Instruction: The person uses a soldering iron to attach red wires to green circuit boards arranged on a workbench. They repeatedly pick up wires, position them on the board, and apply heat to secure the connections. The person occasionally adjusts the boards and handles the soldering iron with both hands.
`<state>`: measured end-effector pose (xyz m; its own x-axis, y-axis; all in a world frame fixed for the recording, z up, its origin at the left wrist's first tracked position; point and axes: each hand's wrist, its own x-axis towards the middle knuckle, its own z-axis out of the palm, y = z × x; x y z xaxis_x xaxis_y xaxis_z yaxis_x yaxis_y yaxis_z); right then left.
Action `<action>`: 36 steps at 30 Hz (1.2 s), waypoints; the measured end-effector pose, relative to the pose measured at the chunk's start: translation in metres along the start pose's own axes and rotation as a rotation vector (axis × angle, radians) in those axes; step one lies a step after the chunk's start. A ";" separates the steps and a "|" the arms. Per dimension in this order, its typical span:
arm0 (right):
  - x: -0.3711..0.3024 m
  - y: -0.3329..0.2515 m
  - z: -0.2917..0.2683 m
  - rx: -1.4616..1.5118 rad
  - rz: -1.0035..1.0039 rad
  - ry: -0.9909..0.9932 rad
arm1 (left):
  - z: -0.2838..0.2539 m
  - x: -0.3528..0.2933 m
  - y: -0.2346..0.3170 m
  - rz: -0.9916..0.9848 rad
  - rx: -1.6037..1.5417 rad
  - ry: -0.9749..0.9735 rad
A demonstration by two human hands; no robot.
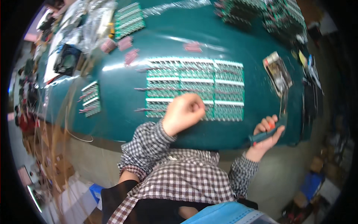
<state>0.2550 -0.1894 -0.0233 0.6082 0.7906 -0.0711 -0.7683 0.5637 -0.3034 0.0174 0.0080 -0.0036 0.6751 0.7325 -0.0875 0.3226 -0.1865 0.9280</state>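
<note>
My left hand (184, 113) is over the lower middle of a grid of green circuit boards (229, 92) joined edge to edge. Its fingers are curled together, and whatever they may hold is hidden. White strips run across the boards, and thin dark-red wires (141, 89) stick out past their left edge. At the right, my right hand (266, 132) is wrapped round the dark green handle of a soldering iron (281, 123) with an orange-red part by the fingers. The iron's thin metal end points away from me, toward a small metal tray (278, 74).
Pink wire bundles (192, 46) lie beyond the grid and at its upper left. A small wired board (90, 99) is at the left. Board stacks (244, 11) stand at the far right; another board group (129, 20) and clear plastic bags (87, 26) are far left.
</note>
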 end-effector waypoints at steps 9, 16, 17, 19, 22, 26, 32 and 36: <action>-0.005 0.000 -0.001 -0.083 0.039 -0.031 | -0.015 0.003 0.008 -0.192 -0.277 -0.057; -0.014 -0.004 0.008 -0.234 0.073 0.017 | -0.025 -0.002 0.016 -0.185 -0.237 -0.015; -0.018 -0.005 0.011 -0.262 0.083 0.018 | -0.029 -0.004 0.020 -0.171 -0.217 0.009; -0.032 -0.011 0.017 -0.371 0.049 0.034 | -0.044 -0.012 0.034 -0.189 -0.191 0.004; -0.051 -0.018 0.023 -0.530 0.006 0.081 | -0.054 -0.011 0.047 -0.242 -0.094 -0.128; -0.064 -0.016 0.032 -0.549 0.013 0.106 | -0.029 -0.004 0.038 -0.125 0.053 -0.195; -0.074 -0.009 0.037 -0.574 -0.018 0.135 | -0.016 0.000 0.028 -0.007 0.215 -0.175; -0.076 -0.005 0.035 -0.574 -0.011 0.158 | -0.021 -0.006 0.013 -0.102 0.030 -0.084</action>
<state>0.2052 -0.2442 0.0169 0.6721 0.7151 -0.1923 -0.5576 0.3178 -0.7669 0.0035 0.0150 0.0163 0.6904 0.6917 -0.2119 0.4111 -0.1341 0.9017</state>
